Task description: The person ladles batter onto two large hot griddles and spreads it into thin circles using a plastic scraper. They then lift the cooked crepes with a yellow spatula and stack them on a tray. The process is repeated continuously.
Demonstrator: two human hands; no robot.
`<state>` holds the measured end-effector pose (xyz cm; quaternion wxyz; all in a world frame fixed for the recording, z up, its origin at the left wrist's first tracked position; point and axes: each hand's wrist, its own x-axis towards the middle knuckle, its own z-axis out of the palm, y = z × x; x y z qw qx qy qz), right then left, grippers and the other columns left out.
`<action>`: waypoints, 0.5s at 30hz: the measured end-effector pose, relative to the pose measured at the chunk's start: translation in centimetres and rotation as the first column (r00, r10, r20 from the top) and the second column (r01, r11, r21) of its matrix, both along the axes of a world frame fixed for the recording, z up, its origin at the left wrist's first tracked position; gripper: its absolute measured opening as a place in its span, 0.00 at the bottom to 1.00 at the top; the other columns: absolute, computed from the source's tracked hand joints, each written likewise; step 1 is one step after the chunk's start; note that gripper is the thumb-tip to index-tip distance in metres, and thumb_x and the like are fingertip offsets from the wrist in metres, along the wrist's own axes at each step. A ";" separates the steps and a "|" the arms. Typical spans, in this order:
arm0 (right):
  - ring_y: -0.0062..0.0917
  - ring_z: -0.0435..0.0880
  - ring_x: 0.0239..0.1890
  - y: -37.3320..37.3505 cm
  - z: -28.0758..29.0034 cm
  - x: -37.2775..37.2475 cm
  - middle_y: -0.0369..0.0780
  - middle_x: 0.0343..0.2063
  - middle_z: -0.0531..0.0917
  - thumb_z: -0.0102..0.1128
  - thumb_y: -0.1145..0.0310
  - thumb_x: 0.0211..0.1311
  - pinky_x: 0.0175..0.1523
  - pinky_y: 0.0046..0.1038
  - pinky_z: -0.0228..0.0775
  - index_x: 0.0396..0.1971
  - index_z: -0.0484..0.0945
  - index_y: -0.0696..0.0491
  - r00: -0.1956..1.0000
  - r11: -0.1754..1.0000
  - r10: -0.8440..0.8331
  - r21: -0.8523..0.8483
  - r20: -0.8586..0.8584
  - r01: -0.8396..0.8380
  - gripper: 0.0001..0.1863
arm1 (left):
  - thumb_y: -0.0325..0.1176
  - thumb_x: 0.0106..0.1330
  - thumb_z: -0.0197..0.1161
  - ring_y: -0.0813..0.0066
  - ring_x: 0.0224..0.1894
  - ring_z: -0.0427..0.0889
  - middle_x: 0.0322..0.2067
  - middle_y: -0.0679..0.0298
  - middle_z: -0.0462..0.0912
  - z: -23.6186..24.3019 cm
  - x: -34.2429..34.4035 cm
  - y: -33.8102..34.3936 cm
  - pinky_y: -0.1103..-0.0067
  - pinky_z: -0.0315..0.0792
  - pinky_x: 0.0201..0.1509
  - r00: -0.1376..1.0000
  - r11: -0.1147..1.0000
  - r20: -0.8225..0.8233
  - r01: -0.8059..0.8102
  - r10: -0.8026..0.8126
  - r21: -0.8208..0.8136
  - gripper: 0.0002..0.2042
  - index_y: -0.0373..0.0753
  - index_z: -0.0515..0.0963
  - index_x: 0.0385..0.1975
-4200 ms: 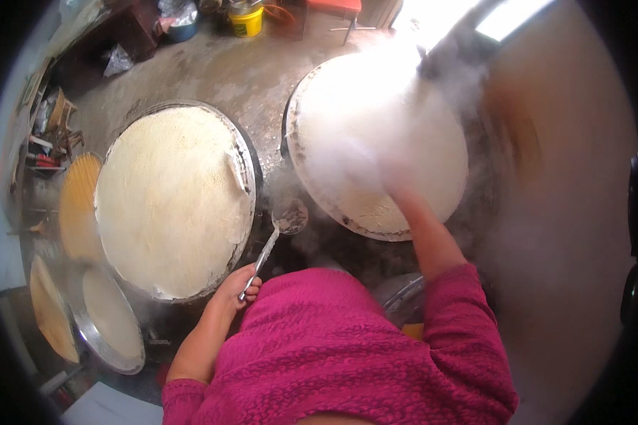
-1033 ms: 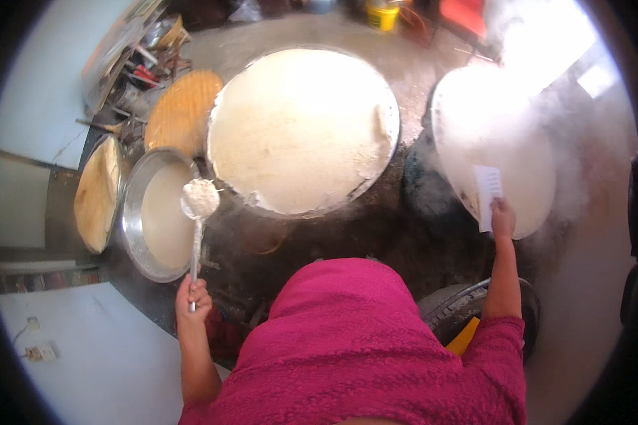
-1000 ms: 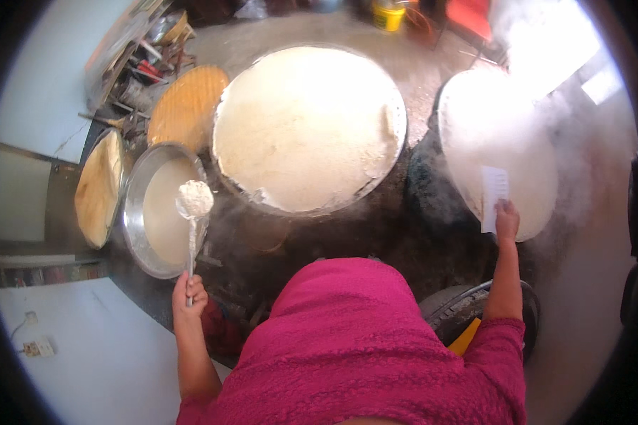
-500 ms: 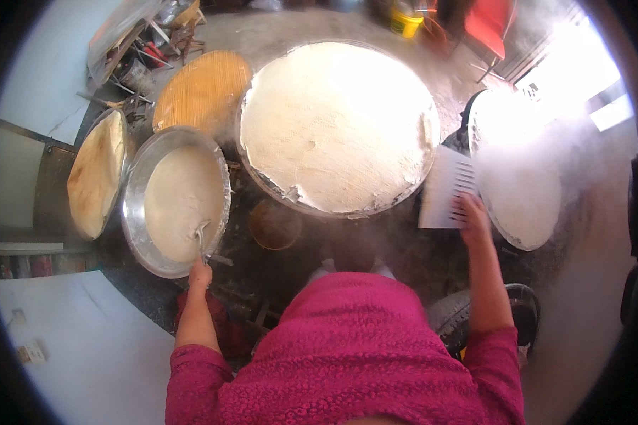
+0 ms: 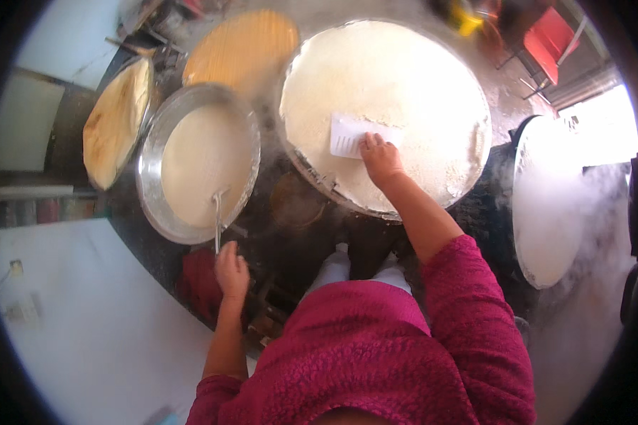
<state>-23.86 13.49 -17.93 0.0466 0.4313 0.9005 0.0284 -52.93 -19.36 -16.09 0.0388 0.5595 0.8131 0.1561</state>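
Note:
My right hand (image 5: pixel 381 157) is closed on a white plastic scraper (image 5: pixel 346 136) with a row of slots. The scraper lies against the pale, grainy layer on a large round pan (image 5: pixel 317 180). My left hand (image 5: pixel 232 270), fingers loosely curled and somewhat blurred, is just beside the handle end of a metal ladle (image 5: pixel 217 223) and seems to hold nothing. That ladle leans on the rim of a wide metal basin (image 5: pixel 149 170), its head in creamy white batter (image 5: pixel 205 152).
Steam rises around a second white-covered round pan (image 5: pixel 546 205) at the right. Behind the basin lies a slatted wooden round (image 5: pixel 241 49). A stack of browned flatbreads (image 5: pixel 117 124) stands left. A red chair (image 5: pixel 549 42) and yellow bucket (image 5: pixel 465 20) are far right.
The scraper in my right hand has swung left from the large pan's right side onto its surface. My left hand has drawn back and appears to have let go of the ladle. The view has shifted.

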 end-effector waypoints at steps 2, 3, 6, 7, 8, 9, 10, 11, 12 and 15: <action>0.32 0.69 0.51 -0.5 -1.5 -0.1 0.43 0.52 0.68 0.47 0.71 0.54 0.46 0.28 0.69 0.49 0.68 0.58 0.998 0.999 0.037 0.005 0.051 -0.038 0.20 | 0.27 0.54 0.53 0.56 0.48 0.71 0.44 0.52 0.73 -1.3 2.8 -0.9 0.68 0.64 0.53 0.975 0.993 0.213 0.076 -0.054 -0.095 0.16 0.35 0.72 0.44; 0.32 0.67 0.53 -0.6 -2.0 -0.1 0.43 0.53 0.67 0.47 0.71 0.53 0.46 0.29 0.70 0.49 0.68 0.57 1.000 0.999 0.023 -0.035 0.015 -0.023 0.20 | 0.28 0.55 0.53 0.56 0.47 0.72 0.43 0.52 0.74 -2.1 3.8 -1.0 0.69 0.65 0.52 0.966 0.981 0.259 0.038 0.013 -0.190 0.15 0.35 0.72 0.44; 0.33 0.68 0.52 -0.9 -2.6 -0.2 0.44 0.52 0.67 0.47 0.71 0.54 0.45 0.29 0.71 0.50 0.67 0.57 0.998 0.998 0.059 -0.001 0.014 -0.059 0.21 | 0.29 0.56 0.53 0.56 0.45 0.73 0.42 0.52 0.75 -4.6 3.8 -0.3 0.70 0.67 0.50 0.913 0.936 0.363 -0.051 0.185 -0.349 0.15 0.36 0.72 0.44; 0.33 0.67 0.54 -1.1 -2.7 -0.3 0.44 0.54 0.66 0.47 0.71 0.54 0.46 0.29 0.70 0.52 0.65 0.58 0.999 0.997 0.033 -0.065 0.042 -0.030 0.23 | 0.30 0.56 0.53 0.56 0.44 0.74 0.41 0.52 0.75 -5.3 3.5 0.1 0.70 0.67 0.49 0.912 0.944 0.378 -0.028 0.158 -0.328 0.15 0.36 0.73 0.44; 0.32 0.67 0.54 -1.5 -2.7 -0.3 0.44 0.54 0.66 0.47 0.71 0.55 0.47 0.29 0.70 0.54 0.63 0.58 0.995 0.999 0.051 -0.012 0.080 -0.050 0.24 | 0.30 0.56 0.53 0.56 0.44 0.74 0.40 0.52 0.76 -6.0 2.9 0.8 0.70 0.68 0.48 0.905 0.935 0.391 -0.018 0.165 -0.354 0.15 0.37 0.73 0.44; 0.32 0.67 0.54 -2.0 -2.6 -0.3 0.44 0.54 0.66 0.47 0.71 0.54 0.47 0.29 0.70 0.53 0.64 0.58 0.993 0.998 0.061 -0.033 0.103 -0.058 0.24 | 0.30 0.56 0.53 0.56 0.43 0.75 0.40 0.52 0.76 -6.4 2.2 1.6 0.69 0.68 0.48 0.901 0.927 0.399 -0.011 0.171 -0.374 0.15 0.37 0.73 0.44; 0.33 0.67 0.54 -2.6 -2.5 -0.2 0.44 0.54 0.66 0.48 0.72 0.54 0.47 0.29 0.69 0.53 0.64 0.58 0.990 0.997 0.079 0.018 0.120 -0.082 0.24 | 0.30 0.56 0.53 0.56 0.42 0.75 0.39 0.53 0.77 -6.8 1.8 2.4 0.69 0.68 0.47 0.893 0.936 0.428 0.020 0.141 -0.352 0.15 0.37 0.73 0.44; 0.33 0.67 0.54 -3.2 -2.2 -0.2 0.44 0.54 0.66 0.48 0.71 0.53 0.47 0.29 0.69 0.52 0.65 0.59 0.992 0.997 0.080 -0.003 0.098 -0.080 0.24 | 0.30 0.56 0.53 0.56 0.41 0.76 0.38 0.53 0.77 -7.1 1.3 3.1 0.69 0.69 0.46 0.885 0.943 0.451 0.044 0.117 -0.330 0.15 0.37 0.73 0.44; 0.33 0.67 0.53 -3.8 -1.8 -0.1 0.45 0.54 0.66 0.49 0.71 0.52 0.47 0.29 0.69 0.52 0.65 0.59 0.991 0.996 0.081 -0.035 0.108 -0.077 0.24 | 0.30 0.57 0.53 0.57 0.40 0.76 0.37 0.53 0.78 -7.2 1.2 3.7 0.69 0.69 0.46 0.870 0.939 0.477 0.051 0.126 -0.340 0.15 0.38 0.73 0.44; 0.31 0.69 0.52 -5.7 0.4 0.3 0.43 0.50 0.69 0.51 0.70 0.50 0.44 0.29 0.70 0.46 0.69 0.57 0.996 0.991 0.086 -0.104 0.029 -0.082 0.20 | 0.34 0.58 0.51 0.56 0.42 0.77 0.39 0.51 0.78 -7.9 1.7 5.0 0.70 0.70 0.46 0.867 0.893 0.486 0.133 0.105 -0.430 0.15 0.37 0.73 0.44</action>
